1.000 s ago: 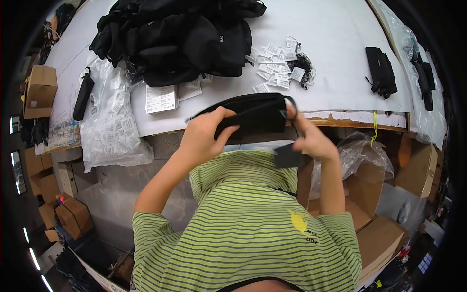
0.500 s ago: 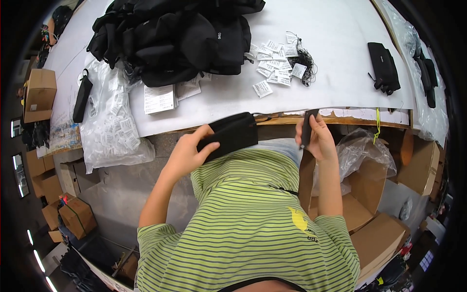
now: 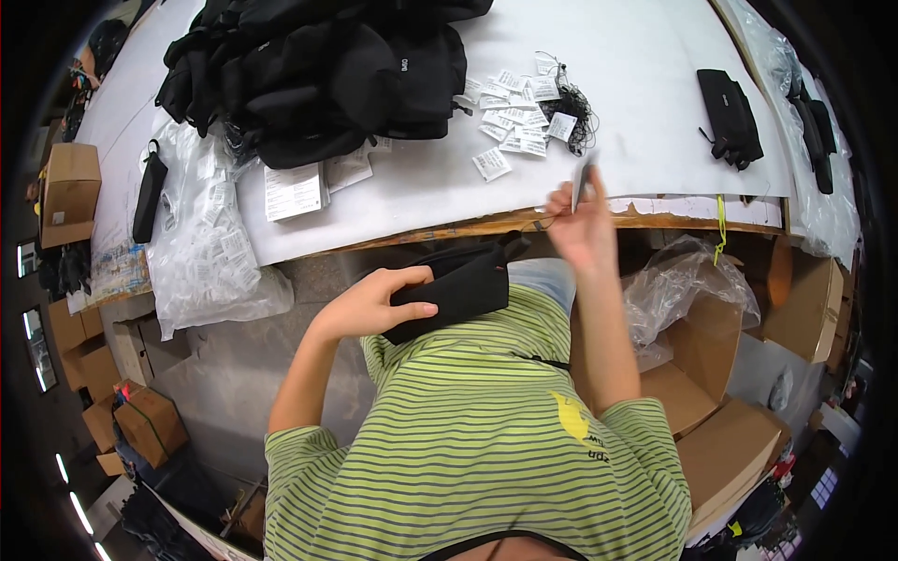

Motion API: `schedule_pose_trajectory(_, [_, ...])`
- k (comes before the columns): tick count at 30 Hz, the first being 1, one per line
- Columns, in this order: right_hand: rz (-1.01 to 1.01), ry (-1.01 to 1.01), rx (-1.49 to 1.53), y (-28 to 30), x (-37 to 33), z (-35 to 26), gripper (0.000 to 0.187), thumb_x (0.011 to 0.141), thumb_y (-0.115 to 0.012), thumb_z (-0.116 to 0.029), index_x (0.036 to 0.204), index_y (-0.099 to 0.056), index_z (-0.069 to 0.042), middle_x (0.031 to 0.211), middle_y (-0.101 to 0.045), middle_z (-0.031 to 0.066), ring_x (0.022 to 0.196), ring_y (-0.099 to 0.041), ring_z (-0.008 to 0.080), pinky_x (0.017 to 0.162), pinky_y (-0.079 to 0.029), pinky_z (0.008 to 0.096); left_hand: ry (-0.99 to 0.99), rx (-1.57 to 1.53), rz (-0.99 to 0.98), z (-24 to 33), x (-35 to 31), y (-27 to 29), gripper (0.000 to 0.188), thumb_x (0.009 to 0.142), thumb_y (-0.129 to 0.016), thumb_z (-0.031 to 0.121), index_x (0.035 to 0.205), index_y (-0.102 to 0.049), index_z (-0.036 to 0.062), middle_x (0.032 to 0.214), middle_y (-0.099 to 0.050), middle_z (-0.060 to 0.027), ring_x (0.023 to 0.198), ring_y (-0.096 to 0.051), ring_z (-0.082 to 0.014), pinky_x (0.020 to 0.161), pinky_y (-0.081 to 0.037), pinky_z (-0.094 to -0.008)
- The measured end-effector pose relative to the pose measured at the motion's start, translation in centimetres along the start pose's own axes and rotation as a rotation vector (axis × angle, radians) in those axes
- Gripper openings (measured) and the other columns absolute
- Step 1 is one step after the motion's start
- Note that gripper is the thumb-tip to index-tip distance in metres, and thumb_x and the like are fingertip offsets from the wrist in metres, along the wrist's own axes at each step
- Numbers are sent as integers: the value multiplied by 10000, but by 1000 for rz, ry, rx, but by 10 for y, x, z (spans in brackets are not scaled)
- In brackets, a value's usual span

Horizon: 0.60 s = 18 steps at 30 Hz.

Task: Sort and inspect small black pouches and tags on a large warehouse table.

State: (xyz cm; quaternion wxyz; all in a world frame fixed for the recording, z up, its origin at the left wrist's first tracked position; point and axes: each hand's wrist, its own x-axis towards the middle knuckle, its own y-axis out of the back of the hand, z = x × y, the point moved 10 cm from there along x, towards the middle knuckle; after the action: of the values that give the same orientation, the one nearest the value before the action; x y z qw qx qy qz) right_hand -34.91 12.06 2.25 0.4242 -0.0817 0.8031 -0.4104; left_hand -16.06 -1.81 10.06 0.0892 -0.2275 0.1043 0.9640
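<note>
A black fabric pouch (image 3: 463,288) is held against my waist, its far end pointing right. My left hand (image 3: 398,304) grips its left part, thumb on top. A short black loop (image 3: 513,245) sticks out from the pouch's right end. Above the table's front edge, my right hand (image 3: 582,224) pinches a flat card tag (image 3: 582,187), turned nearly edge-on and somewhat blurred. Beyond that hand lie several white printed tags (image 3: 514,117) beside a tangle of thin black strings (image 3: 580,117).
A pile of black bags (image 3: 318,75) covers the table's far left, with a stack of printed sheets (image 3: 295,194) before it. A clear plastic bag of labels (image 3: 210,243) hangs over the edge. Another black pouch (image 3: 730,117) lies at the right. Open cardboard boxes (image 3: 697,365) stand below.
My right hand has moved up and slightly left with the tag, turning it toward edge-on. My left hand has shifted slightly nearer my body with the pouch, which is tilted differently.
</note>
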Motion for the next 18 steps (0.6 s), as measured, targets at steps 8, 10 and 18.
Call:
schedule_pose_trajectory(8, [-117, -47, -143, -37, -9, 50, 260, 896, -590, -373, 760, -530, -159, 534, -347, -74, 410, -249, 54, 420, -220, 218, -22, 108, -85, 18, 6, -5, 253, 809, -678, 218, 886, -536, 23, 667, -532, -91, 582, -422, -191, 557, -365, -301])
schedule_pose_trajectory(10, [116, 61, -221, -38, -12, 32, 224, 905, -585, -345, 818, -565, -140, 521, -356, -69, 419, -249, 45, 418, -215, 216, -63, 56, -61, 23, 3, -2, 247, 807, -679, 213, 901, -565, 15, 737, -580, -104, 637, -493, -194, 615, -420, -298])
schedule_pose_trajectory(18, [-324, 311, -1072, -92, -56, -4, 233, 803, -718, -149, 636, -576, -69, 562, -437, -101, 466, -274, 14, 430, -199, 198, -203, 352, 114, 64, 2, 8, 239, 756, -708, 179, 883, -608, 3, 1157, -553, -112, 880, -593, -250, 764, -491, -343])
